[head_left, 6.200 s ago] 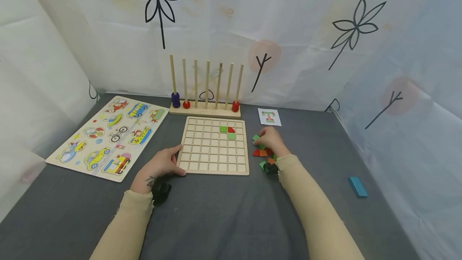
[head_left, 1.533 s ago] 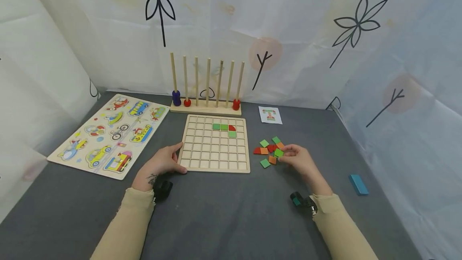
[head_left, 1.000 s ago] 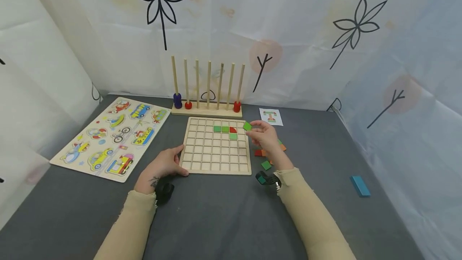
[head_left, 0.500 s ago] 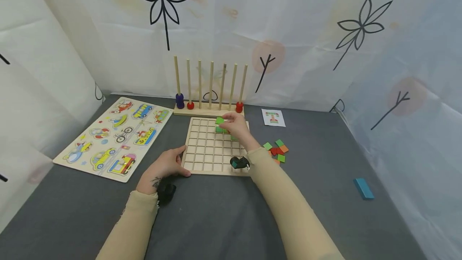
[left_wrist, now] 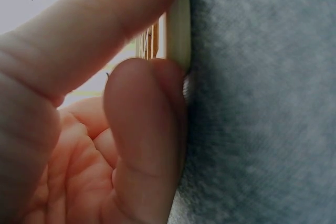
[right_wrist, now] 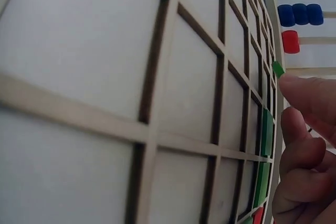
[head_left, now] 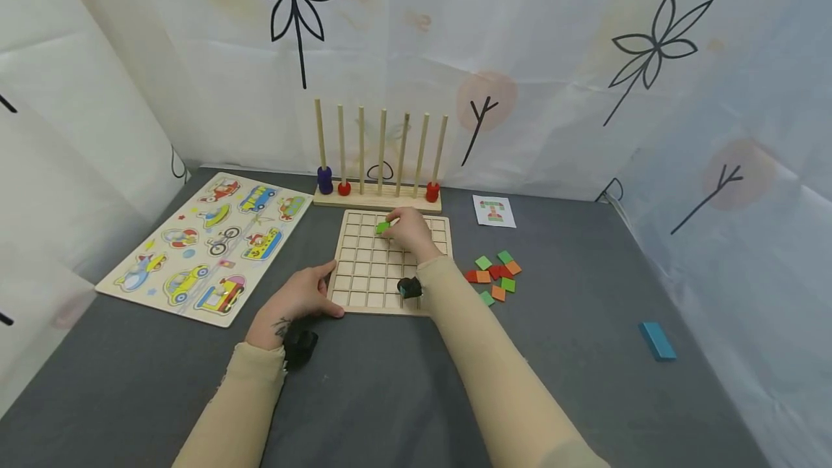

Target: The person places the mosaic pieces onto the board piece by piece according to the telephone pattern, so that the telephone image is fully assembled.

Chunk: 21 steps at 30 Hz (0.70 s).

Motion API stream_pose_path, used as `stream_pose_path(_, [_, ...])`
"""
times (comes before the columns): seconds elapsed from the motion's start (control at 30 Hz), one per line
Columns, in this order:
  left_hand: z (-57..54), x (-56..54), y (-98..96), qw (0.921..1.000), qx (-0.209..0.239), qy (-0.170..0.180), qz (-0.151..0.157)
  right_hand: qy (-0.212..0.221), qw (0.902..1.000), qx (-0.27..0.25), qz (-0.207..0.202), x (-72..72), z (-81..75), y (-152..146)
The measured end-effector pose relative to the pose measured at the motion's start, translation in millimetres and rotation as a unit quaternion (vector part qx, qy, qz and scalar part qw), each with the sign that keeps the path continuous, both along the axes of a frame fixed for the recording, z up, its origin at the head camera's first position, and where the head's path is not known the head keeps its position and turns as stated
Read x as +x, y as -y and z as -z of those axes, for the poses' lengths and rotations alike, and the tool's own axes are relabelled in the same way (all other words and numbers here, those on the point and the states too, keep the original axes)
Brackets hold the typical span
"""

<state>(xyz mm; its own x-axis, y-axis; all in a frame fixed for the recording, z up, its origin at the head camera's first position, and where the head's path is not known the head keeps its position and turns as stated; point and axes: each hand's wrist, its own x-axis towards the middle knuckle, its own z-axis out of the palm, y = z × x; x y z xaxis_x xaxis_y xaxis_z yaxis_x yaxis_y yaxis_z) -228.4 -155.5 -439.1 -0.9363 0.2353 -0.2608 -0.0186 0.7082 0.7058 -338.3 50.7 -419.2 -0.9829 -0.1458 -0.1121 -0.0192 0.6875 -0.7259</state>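
Observation:
A wooden grid board (head_left: 360, 274) lies flat in the middle of the table. At its near-left corner my left hand (head_left: 297, 300) holds it, thumb at the near edge and index finger along the left edge; the board's edge (left_wrist: 179, 35) shows beside those fingers in the left wrist view. Over the far rows, my right hand (head_left: 411, 231) pinches a green square tile (head_left: 383, 227) between thumb and fingertips. In the right wrist view, two green tiles (right_wrist: 266, 132) and part of a red one (right_wrist: 258, 215) sit in cells; the hand hides them in the head view.
Right of the board lie several loose green, orange and red tiles (head_left: 498, 293). A pattern card (head_left: 495, 211) is behind them. At the back stands a peg rack (head_left: 377, 198) with beads. A vehicle puzzle (head_left: 195, 240) lies left, a blue block (head_left: 658, 341) far right.
Earlier, a second green tile came into the row on the board. Since then my right hand has picked another green tile from the pile and carried it left over the board. The left hand stays put.

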Motion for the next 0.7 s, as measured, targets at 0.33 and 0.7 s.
stream_pose_path(0.33, [-2.1,-1.3,-2.3,1.0000,0.007,0.002,0.001,-0.010,0.9959,0.090,0.008,1.1,-0.2,5])
stream_pose_path(0.7, [0.2,-2.3,1.6,0.9999,0.009,0.013,-0.002,-0.007,0.9998,-0.003,-0.016,3.7,-11.7,4])
